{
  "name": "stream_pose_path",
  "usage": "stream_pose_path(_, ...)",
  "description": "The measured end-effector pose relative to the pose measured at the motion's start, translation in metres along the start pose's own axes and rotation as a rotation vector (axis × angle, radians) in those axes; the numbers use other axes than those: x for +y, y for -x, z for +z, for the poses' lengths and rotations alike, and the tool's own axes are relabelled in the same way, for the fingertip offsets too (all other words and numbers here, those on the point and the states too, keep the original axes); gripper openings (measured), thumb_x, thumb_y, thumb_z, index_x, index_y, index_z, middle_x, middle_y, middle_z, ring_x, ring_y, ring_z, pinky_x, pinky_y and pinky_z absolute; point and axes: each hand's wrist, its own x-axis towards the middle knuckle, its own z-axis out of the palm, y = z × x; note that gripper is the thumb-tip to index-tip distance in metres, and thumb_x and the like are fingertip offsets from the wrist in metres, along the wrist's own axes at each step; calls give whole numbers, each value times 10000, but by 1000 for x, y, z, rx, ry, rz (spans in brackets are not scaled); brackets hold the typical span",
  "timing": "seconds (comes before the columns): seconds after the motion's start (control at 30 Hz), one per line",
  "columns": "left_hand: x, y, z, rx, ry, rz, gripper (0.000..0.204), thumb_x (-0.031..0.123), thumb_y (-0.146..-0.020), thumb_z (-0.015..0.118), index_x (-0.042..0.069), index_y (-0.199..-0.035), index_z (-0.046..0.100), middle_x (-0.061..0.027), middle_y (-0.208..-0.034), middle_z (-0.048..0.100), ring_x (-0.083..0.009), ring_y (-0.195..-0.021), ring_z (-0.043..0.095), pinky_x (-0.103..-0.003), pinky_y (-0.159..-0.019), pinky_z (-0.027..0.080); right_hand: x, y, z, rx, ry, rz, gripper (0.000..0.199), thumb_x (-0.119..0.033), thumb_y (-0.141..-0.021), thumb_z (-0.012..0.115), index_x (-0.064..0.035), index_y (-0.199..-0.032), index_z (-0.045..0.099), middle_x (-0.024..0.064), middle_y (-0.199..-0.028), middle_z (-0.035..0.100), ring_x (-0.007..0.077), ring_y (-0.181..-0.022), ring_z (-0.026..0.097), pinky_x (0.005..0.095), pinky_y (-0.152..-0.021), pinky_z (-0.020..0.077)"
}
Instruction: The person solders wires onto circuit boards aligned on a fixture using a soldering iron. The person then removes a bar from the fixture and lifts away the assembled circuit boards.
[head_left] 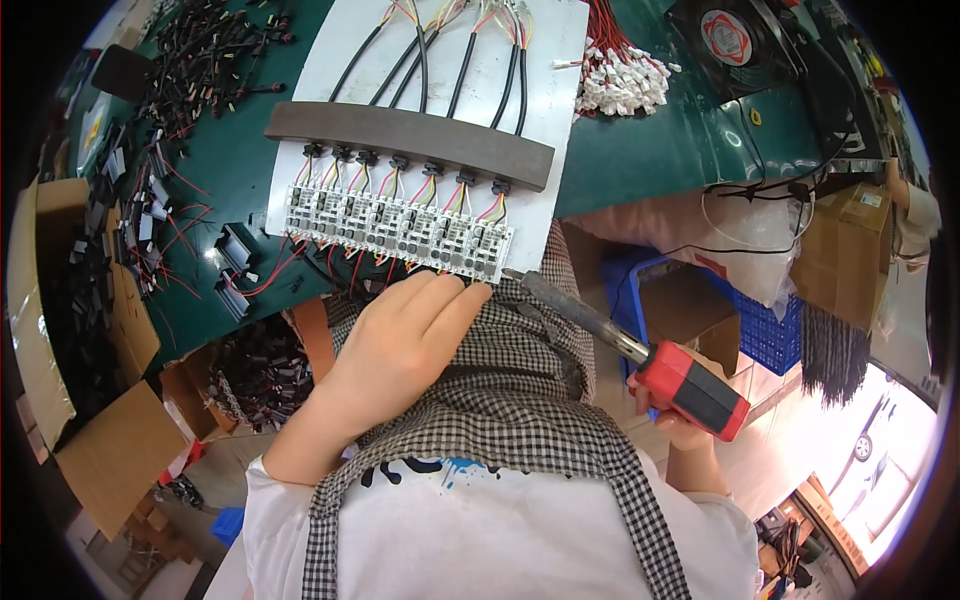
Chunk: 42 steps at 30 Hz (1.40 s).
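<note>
A: What carries the work?

B: A green bench (640, 150). On it, reaching its near edge, lies a pale board (560, 60) with a dark bar (410, 140) clamped across black cables. Just below the bar, along the board's near edge, sits a row of small circuit boards (400, 225), its long axis running left to right and dipping slightly to the right.

A: And the hands?

B: The left hand (400, 345) is nearer: its fingers lie flat and unclenched, tips touching the near edge of the row, grasping nothing. The right hand (685, 425) is closed around the red-and-black handle of a soldering iron (625, 340), off the bench's near edge. The iron's shaft points up and to the left, its tip just beside the row's right end.

A: Anything smaller around?

B: White connectors (620, 85) with red wires toward the far edge, and loose black parts (215, 50) at the far left corner.
</note>
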Motion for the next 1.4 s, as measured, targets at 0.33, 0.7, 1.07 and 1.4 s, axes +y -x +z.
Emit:
stream_pose_path(0.33,-2,0,-4,3,-151,129,403,20,-611,618,-32,-1010,654,-98,-858,570,-226,-739,586,-336,-604,490,-4,-2,0,6,-146,73,689,-426,-747,782,106,-1135,578,64,-727,668,157,-620,661,248,-575,513)
stream_pose_path(0.7,4,-6,-12,-92,-311,187,353,63,-652,613,-25,-993,635,-49,-795,499,-163,-687,521,-271,-588,454,3,1,-7,-90,31,17,717,-459,-694,802,88,-1111,601,135,-866,693,237,-720,695,285,-646,545)
stream_pose_path(1.07,6,-10,-15,-141,-260,146,367,51,-644,628,-32,-1002,640,-67,-836,529,-194,-708,546,-305,-613,482,-15,-16,16,69,52,57,558,-549,-774,711,0,-753,611,49,-617,598,149,-515,573,247,-491,435)
stream_pose_path(1.4,6,-15,-18,-155,-241,155,378,53,-633,624,-31,-1000,635,-62,-813,510,-190,-687,533,-303,-590,469,-6,-11,12,75,15,1,580,-552,-767,715,19,-783,615,40,-606,599,140,-500,575,241,-488,443)
